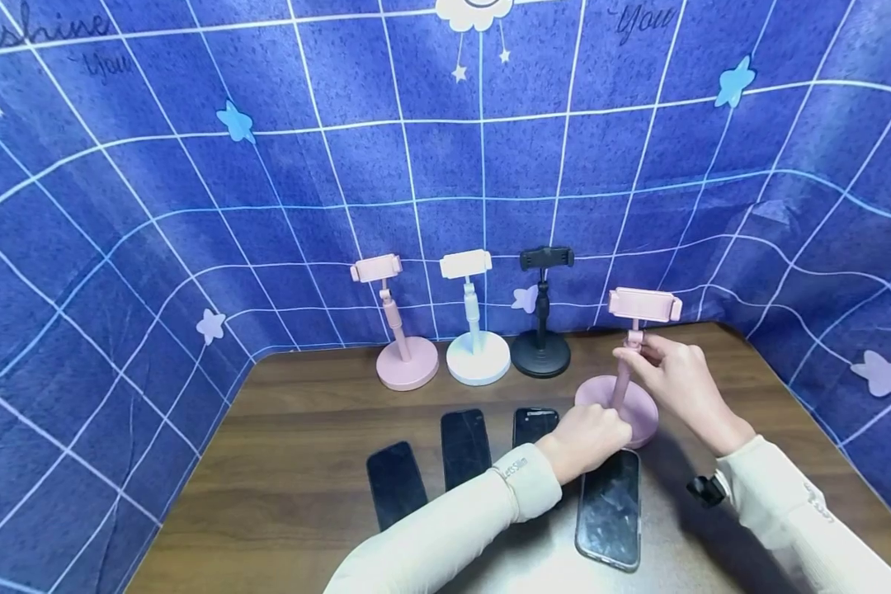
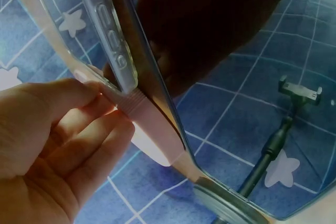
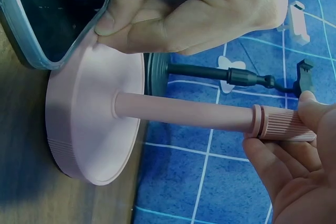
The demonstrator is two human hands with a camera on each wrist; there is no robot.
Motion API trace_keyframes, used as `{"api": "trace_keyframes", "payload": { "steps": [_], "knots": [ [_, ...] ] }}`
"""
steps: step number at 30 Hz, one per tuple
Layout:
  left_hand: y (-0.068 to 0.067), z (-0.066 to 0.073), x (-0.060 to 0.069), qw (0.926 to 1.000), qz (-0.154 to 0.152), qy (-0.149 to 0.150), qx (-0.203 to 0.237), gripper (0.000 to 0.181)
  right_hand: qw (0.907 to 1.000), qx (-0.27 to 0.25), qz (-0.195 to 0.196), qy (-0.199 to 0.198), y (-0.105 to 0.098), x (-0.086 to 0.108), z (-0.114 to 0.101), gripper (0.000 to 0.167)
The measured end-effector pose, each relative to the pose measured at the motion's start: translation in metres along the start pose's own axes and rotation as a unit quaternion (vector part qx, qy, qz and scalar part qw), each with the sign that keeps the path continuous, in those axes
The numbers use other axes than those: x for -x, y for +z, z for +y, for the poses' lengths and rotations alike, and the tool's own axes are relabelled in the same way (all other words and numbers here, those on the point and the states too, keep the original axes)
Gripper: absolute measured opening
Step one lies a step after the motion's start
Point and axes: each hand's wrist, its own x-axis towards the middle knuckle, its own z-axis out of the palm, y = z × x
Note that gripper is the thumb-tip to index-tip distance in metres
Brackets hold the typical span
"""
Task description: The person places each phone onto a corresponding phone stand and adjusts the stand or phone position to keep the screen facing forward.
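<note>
Both hands are on the pink stand at the right side of the table. Right hand, about 2 o'clock from its base, has thumb and fingers wrapped around the ribbed collar up the pole. Left hand is pinching the base rim around 7 to 8 o'clock, fingers closed down on it.

Closest thing to a container is the clamp up top; the phones are all lying flat on the table. The clear-cased phone is at 6 o'clock, right up by the base, can't tell if they're touching. Three more dark phones run out between 8 and 9: near one, middle one, far one. The left sleeve cuts across there and hides chunks of the near and middle ones.

Toward 10 o'clock there's a black stand, then a white stand and another pink one nearer 9:30. Blue grid cloth hangs behind at 12.
</note>
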Motion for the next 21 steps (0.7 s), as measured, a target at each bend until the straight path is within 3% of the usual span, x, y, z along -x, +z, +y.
{"api": "trace_keyframes", "payload": {
  "steps": [9,21],
  "knots": [
    [-0.003,-0.001,0.001,0.9998,0.017,0.005,0.013,0.012,1.0,0.005,0.006,-0.004,-0.004,0.001,-0.003,0.013],
    [0.004,0.004,0.009,0.9992,0.019,-0.019,0.029,0.013,0.9999,0.004,-0.007,0.011,-0.004,0.007,-0.006,0.012]
  ]
}}
